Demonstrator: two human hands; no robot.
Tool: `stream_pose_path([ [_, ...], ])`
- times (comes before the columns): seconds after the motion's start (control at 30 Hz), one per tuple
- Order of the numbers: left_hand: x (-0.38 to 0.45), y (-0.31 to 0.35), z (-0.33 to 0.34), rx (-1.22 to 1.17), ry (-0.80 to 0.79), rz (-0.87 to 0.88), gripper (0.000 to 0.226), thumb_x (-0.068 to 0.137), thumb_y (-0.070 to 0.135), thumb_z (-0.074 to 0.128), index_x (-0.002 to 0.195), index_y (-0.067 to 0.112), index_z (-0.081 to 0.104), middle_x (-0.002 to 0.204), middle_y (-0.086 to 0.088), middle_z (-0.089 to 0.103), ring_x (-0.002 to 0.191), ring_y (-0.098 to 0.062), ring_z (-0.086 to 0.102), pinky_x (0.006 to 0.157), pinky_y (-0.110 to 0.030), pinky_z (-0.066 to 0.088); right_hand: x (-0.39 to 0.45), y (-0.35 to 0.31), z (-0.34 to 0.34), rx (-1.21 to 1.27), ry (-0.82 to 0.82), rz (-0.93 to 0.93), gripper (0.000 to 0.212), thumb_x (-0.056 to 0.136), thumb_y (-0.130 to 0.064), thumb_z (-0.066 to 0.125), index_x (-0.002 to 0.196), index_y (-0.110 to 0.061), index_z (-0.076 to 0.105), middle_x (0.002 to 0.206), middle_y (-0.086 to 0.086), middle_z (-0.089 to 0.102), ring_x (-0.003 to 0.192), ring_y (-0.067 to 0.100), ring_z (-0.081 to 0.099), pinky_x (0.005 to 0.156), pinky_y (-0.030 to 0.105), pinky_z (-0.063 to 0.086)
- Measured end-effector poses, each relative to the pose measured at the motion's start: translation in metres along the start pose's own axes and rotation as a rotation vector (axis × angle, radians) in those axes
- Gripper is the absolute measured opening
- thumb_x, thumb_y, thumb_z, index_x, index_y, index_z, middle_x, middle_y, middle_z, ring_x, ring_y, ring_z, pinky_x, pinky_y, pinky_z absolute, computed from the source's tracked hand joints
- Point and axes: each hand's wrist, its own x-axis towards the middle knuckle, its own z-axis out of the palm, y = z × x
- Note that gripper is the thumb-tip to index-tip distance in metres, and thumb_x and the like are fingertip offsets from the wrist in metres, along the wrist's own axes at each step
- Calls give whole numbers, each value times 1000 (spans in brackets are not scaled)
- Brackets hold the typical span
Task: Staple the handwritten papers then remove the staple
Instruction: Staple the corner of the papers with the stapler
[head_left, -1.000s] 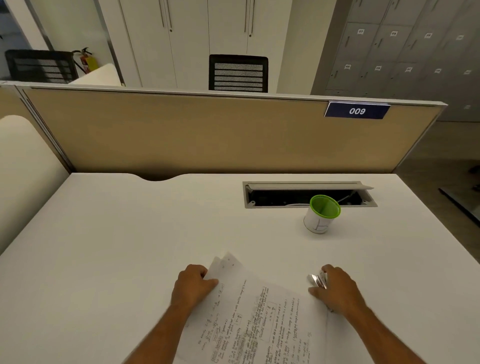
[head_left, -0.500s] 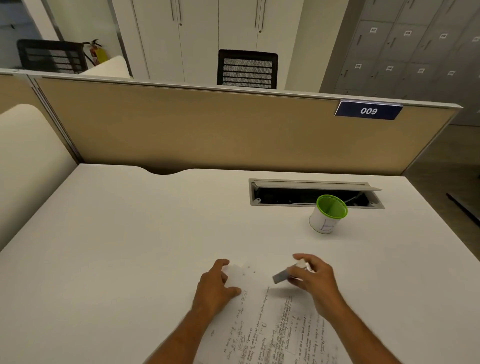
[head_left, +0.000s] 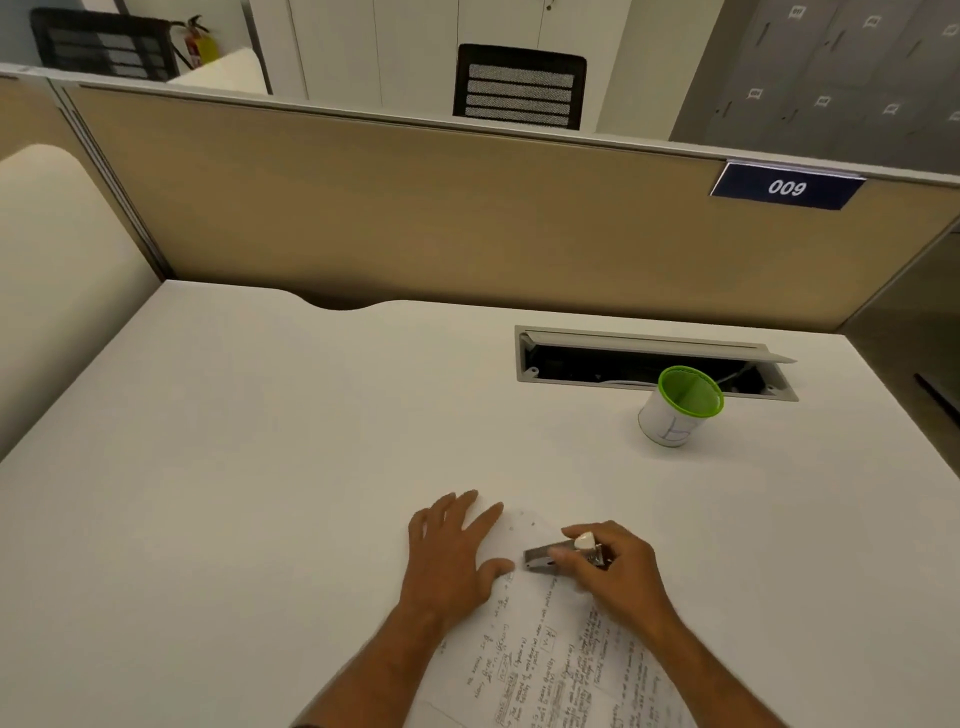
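1. Papers (head_left: 545, 654) lie flat on the tabletop (head_left: 260, 467), nearest the person, turned at an angle so one corner points away, toward the cup (head_left: 675, 410). Writing side faces up.
2. Left hand (head_left: 447, 556) is spread open, palm down, gripping nothing. It presses on the left side of that far corner, thumb touching the paper edge. Prob. to pin the sheets so they stay aligned & don't slide.
3. Right hand (head_left: 613, 566) is curled closed around a small stapler (head_left: 558, 555), thumb on top, fingers under & around the back end. The metal nose sticks out left, toward the left thumb.
4. Stapler sits over the papers' far corner, right of the left hand. Can't tell if the paper edge is inside its mouth yet or if the nose just rests on top.
5. No staple visible in the corner; a few small dots there, too small to read. Judgement: stapling step is in hand, squeeze not yet done; removal comes after.
6. Next likely needs the corner fed fully in, then a firm squeeze while the left hand keeps the sheets flat. Risk: sheets shift & only the top one gets caught.
7. Cup stands well apart from the papers, up by the cable slot (head_left: 649, 364), out of the way.
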Motion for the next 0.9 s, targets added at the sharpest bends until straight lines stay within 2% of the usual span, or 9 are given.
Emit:
stream_pose_path([
  [0.1,-2,-2,5,60,-1,52,66,91,69,30,152,49,18,168,4,9,155,-24,2,122,-53,-4,4,4,-7,-166,-52,-79,38,71,-47,81,106,-48,68,76,-7,70,61,0,58,58,15,52],
  [0.13,-1,-3,5,87,-1,68,65,91,68,26,152,49,17,169,4,6,155,-25,0,121,-54,-6,6,3,-9,-209,-82,-107,38,73,-49,79,108,-50,66,75,-8,71,59,0,58,57,12,48],
  [0.17,-1,-3,4,110,1,84,64,91,68,23,152,49,18,169,3,6,155,-26,0,121,-55,-7,7,3,-11,-252,-117,-141,35,75,-50,75,109,-47,67,79,-12,73,62,-1,61,60,12,49],
  [0.23,-1,-4,4,136,18,117,64,91,67,23,151,46,24,168,0,12,155,-29,6,118,-58,-4,8,6,-11,-391,-179,-218,30,81,-49,68,109,-38,69,94,-21,72,79,-2,65,74,22,55],
  [0.3,-1,-6,5,149,40,143,62,93,65,27,151,44,28,167,-3,20,154,-31,12,117,-60,1,8,5,-8,-534,-235,-284,35,84,-52,61,115,-37,66,103,-20,71,89,-1,65,82,24,54],
  [0.4,0,-8,9,149,44,156,63,94,66,29,152,42,26,166,-4,21,154,-31,13,117,-64,8,11,3,0,-672,-298,-338,45,83,-59,54,125,-42,57,110,-19,70,94,2,66,81,20,50],
  [0.53,1,-8,12,137,21,158,70,90,76,30,151,40,30,166,-5,23,153,-31,17,117,-68,15,14,-3,12,-641,-257,-328,32,89,-50,53,117,-36,61,103,-15,72,86,7,66,74,25,52],
  [0.67,1,-9,14,127,27,170,79,85,83,31,151,39,32,165,-5,25,153,-32,18,116,-69,16,20,-8,16,-516,-155,-192,20,88,-44,61,105,-35,64,88,-19,70,76,4,64,69,24,52],
  [0.9,2,-8,14,129,28,166,84,83,87,28,153,40,27,166,-3,22,154,-31,14,116,-69,14,25,-11,26,-589,-183,-240,21,90,-38,59,109,-28,63,94,-11,66,81,10,62,72,29,52],
])
